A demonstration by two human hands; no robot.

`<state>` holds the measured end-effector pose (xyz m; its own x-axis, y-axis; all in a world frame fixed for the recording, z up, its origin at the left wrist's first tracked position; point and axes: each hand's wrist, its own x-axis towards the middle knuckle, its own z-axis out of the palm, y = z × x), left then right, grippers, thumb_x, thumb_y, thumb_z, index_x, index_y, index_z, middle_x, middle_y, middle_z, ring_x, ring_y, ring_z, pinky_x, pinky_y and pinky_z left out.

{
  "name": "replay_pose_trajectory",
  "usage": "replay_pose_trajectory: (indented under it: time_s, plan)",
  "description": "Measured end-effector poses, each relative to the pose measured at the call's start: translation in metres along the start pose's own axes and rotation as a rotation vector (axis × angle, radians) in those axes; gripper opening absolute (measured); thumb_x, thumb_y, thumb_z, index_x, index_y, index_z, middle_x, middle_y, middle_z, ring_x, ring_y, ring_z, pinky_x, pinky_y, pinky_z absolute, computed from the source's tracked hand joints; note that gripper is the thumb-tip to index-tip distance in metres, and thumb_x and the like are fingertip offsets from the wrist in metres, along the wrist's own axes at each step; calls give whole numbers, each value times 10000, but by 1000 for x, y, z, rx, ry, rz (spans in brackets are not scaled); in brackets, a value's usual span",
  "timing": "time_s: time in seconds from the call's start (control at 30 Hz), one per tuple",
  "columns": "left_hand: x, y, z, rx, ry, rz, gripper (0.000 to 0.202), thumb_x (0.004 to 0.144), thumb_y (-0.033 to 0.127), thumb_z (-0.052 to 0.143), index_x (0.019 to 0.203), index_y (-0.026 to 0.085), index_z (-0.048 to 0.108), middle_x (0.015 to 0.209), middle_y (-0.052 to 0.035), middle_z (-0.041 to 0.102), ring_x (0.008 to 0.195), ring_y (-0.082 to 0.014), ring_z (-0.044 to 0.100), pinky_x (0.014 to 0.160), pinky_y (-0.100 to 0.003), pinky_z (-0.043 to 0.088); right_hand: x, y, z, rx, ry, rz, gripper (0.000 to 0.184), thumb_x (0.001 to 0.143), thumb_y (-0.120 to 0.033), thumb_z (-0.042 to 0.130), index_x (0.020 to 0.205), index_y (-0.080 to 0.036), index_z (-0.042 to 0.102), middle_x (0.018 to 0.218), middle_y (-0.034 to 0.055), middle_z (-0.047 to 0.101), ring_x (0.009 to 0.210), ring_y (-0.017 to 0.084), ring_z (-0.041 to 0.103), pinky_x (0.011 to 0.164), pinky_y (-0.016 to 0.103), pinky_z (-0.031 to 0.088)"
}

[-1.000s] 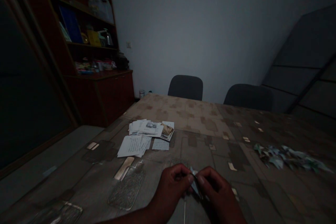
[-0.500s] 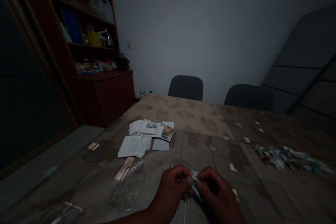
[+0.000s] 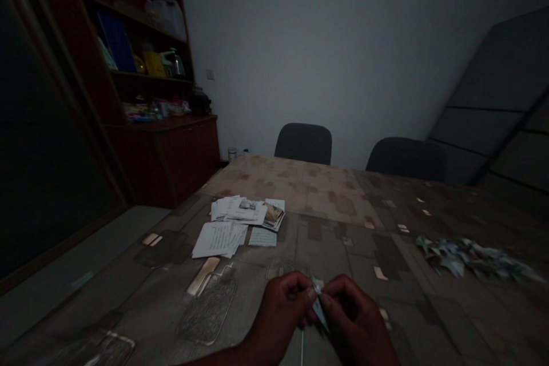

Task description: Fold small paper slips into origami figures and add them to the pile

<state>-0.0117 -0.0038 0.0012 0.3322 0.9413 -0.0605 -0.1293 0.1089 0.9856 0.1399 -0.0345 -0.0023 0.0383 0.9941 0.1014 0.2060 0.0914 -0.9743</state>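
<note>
Close to the table's near edge, my left hand (image 3: 286, 304) and my right hand (image 3: 354, 310) pinch a small folded piece of paper (image 3: 318, 310) between thumbs and fingertips. It is pale, narrow and creased; the fingers cover much of it. Ahead and to the left lies a spread of printed paper sheets (image 3: 211, 239), with more pieces stacked behind them and a small lined slip (image 3: 263, 237) beside. Off to the right rests a heap of folded paper pieces (image 3: 465, 256), whitish and greenish.
The table has a patterned brown cover (image 3: 326, 240). Two dark chairs (image 3: 303, 143) stand along its far side, against the wall. A reddish wooden cabinet (image 3: 171, 154) with loaded shelves is at the left. Grey panels (image 3: 493, 80) lean at the right.
Both hands stay in nearly the same place, still pinching the paper. A little more of the paper shows below the fingertips.
</note>
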Motion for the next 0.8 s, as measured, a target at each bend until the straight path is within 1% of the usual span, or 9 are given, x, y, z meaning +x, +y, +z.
replay_pose_trajectory:
  time_s: [0.2,0.33,0.47,0.57,0.67,0.8]
  plan:
    - [-4,5,2,10,-24,-16,281,753,405,616,681,133,609,542,-14,593,504,-138,539,498,-235,399,0,4,-1,-95,16,-28,272,835,-423,593,701,-186,582,628,-11,549,616,170,502,574,260,402]
    - [-6,10,4,62,-14,-26,212,745,346,581,671,147,585,540,5,567,495,-132,521,503,-238,398,0,4,0,-126,48,-51,232,831,-374,574,689,-192,560,617,-16,544,607,168,507,577,260,407]
    - [-6,11,5,203,36,33,114,705,256,617,673,149,599,577,16,555,548,-144,544,531,-236,386,-2,-2,2,-199,74,-95,166,790,-300,584,665,-194,555,608,-20,539,600,167,517,568,253,397]
    - [-7,11,4,203,3,69,170,761,288,592,668,147,610,592,1,571,578,-162,576,557,-250,407,-4,-6,4,-233,86,-108,190,797,-303,580,644,-196,543,585,-30,513,565,155,494,541,246,376]
    - [-7,12,3,152,-21,93,253,797,348,573,640,150,595,565,0,568,564,-161,578,564,-252,420,-4,-5,5,-187,86,-100,223,798,-334,595,632,-198,534,580,-34,501,561,152,481,537,245,372]
    - [-4,11,1,102,14,21,311,786,430,592,645,153,577,513,-6,574,501,-148,546,503,-235,388,-1,-2,4,-18,23,-10,285,825,-435,598,684,-190,566,609,-25,523,595,157,491,554,244,395]
